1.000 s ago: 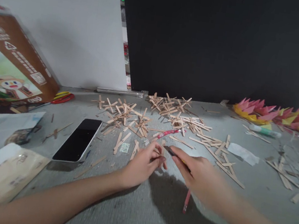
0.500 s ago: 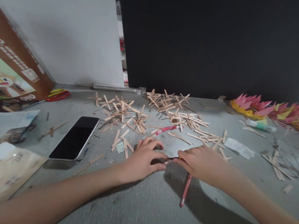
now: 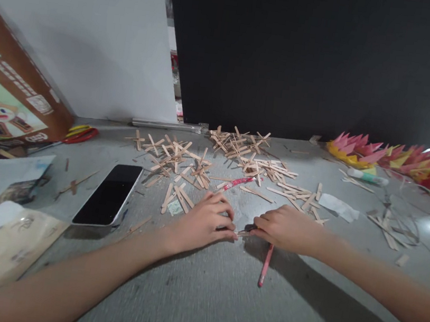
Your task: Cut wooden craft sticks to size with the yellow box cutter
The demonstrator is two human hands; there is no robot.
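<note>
Near the middle of the grey table, my left hand (image 3: 208, 221) is closed, with fingertips pinching the end of a small pale wooden stick (image 3: 243, 234). My right hand (image 3: 283, 228) faces it, fingers wrapped round a small dark object (image 3: 249, 227) whose tip lies against the stick. Most of that object is hidden in the grip, so its kind does not show. A pink pencil (image 3: 265, 266) sticks out from under the right hand toward me. Beyond both hands, craft sticks (image 3: 178, 156) lie in loose piles, many crossed in pairs.
A phone (image 3: 109, 194) lies left of my hands, beside a beige packet (image 3: 27, 241). A printed carton (image 3: 12, 95) stands at the far left near red-and-yellow scissors handles (image 3: 80, 134). Folded paper petals (image 3: 360, 150), a glue stick (image 3: 368, 177) and a tissue (image 3: 338, 207) lie right.
The dark object has drawn back from my left fingers toward my right hand, leaving more pale stick showing between the hands. The whole view has shifted slightly.
</note>
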